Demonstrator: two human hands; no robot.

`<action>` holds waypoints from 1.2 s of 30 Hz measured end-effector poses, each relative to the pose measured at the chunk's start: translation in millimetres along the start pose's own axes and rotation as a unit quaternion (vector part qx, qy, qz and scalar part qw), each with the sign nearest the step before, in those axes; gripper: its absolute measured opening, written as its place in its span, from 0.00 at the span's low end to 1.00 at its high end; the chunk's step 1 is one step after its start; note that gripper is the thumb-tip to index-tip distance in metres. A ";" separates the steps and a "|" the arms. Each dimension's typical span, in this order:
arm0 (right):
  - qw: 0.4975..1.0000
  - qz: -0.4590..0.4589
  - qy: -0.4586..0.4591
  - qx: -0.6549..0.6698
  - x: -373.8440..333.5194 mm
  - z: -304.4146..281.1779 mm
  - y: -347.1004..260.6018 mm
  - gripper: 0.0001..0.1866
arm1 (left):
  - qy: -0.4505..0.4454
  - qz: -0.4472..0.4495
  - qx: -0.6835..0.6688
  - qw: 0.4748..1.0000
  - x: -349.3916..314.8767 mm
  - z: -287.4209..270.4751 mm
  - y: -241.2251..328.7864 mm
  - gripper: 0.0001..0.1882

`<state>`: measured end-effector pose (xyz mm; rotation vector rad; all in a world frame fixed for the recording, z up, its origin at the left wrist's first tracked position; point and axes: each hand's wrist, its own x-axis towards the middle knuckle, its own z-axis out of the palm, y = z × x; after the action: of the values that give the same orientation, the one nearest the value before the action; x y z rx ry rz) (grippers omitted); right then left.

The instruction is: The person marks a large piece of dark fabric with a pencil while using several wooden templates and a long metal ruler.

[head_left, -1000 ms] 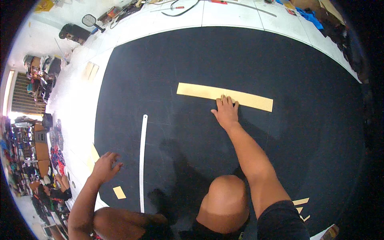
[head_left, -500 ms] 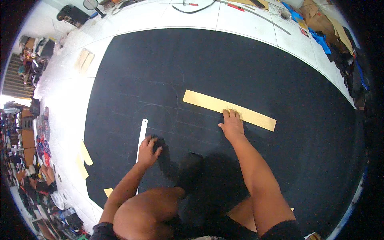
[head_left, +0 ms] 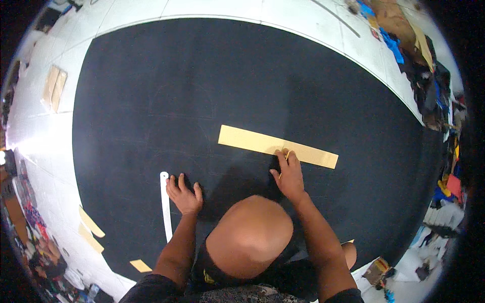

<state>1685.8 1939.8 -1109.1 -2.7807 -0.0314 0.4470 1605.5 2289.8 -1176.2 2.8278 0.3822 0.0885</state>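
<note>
A large black sheet of material (head_left: 151,70) lies spread under both hands, with faint pale lines drawn on it. My left hand (head_left: 185,196) rests palm down on it, fingers apart, the outer fingertips at the edge of a white ruler (head_left: 166,207) with a hole in its end. A long pale-yellow strip (head_left: 247,138) lies slanted across the middle of the sheet. On its near edge are the fingertips of my right hand (head_left: 291,177), which has a thin yellow pencil-like stick (head_left: 287,155) between its fingers. That stick is mostly hidden.
My bent knee (head_left: 250,237) rises between my arms. Small yellow pieces (head_left: 141,265) lie at the sheet's left edge. Beige pieces (head_left: 54,88) are on the white tiled floor. Brown and blue scraps (head_left: 399,35) pile up at the far right.
My view has shifted and my knee now stands between my arms. My left hand has flattened beside the ruler. My right hand stays at the yellow strip.
</note>
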 end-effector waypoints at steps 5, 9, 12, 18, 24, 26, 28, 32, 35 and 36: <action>0.999 0.029 0.018 -0.003 9.0 -4.8 -4.7 0.34 | -0.009 -0.003 0.003 1.000 5.9 1.4 -1.3 0.33; 0.996 0.033 0.082 -0.001 24.4 -11.3 26.3 0.30 | 0.001 0.000 0.008 1.000 4.5 4.0 -10.1 0.33; 0.993 0.044 0.111 0.008 34.1 -22.0 70.4 0.28 | 0.032 0.005 0.015 0.999 -0.8 15.0 -17.4 0.33; 0.981 0.068 0.181 -0.021 52.4 -41.3 133.5 0.24 | -0.069 -0.117 -0.183 0.974 0.6 -46.3 -3.3 0.33; 0.939 0.044 0.330 0.085 93.1 -23.3 110.0 0.18 | -0.078 -0.345 0.030 0.935 -106.5 -32.4 -62.3 0.42; 0.947 -0.031 0.300 0.110 104.6 -13.5 79.9 0.17 | -0.042 -0.368 0.066 0.927 -100.3 -9.7 -53.8 0.44; 0.947 -0.110 0.275 0.125 112.0 -9.6 62.5 0.17 | -0.017 -0.384 0.028 0.923 -47.0 -2.3 -6.5 0.45; 0.915 -0.266 0.227 0.200 109.7 0.4 18.5 0.14 | -0.048 -0.300 -0.029 0.952 42.0 -13.5 60.9 0.45; 0.905 -0.314 0.202 0.205 101.6 6.4 2.9 0.14 | 0.066 -0.135 -0.205 0.967 92.4 -3.7 81.7 0.40; 0.903 -0.320 0.200 0.203 101.5 7.0 7.7 0.14 | 0.113 -0.074 -0.224 0.965 109.7 -5.6 94.5 0.38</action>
<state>1779.9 1942.0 -1148.5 -2.2173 -0.6526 -0.2613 1734.3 2233.5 -1141.2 2.3393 0.5438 0.4145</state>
